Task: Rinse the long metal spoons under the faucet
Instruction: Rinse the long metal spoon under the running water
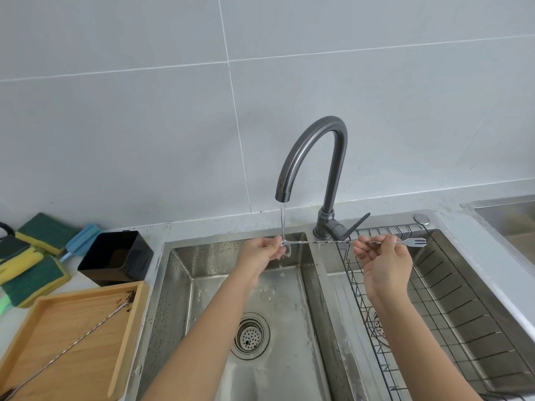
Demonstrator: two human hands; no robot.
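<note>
A long twisted metal spoon (324,241) lies level above the sink, with its small fork end at the right. My left hand (262,253) pinches its bowl end right under the thin stream from the dark curved faucet (312,157). My right hand (385,261) grips the handle near the fork end, over the right basin. Water runs over the spoon's bowl and my left fingers into the left basin (220,299). A second long spoon (75,342) rests slantwise on the wooden tray (121,357) at the left, with dark specks near its upper end.
A black wire rack (434,308) fills the right basin. A black square container (115,257) stands on the counter left of the sink. Several green and yellow sponges (31,264) and a blue brush (81,238) lie at the far left. The faucet lever (357,224) points right.
</note>
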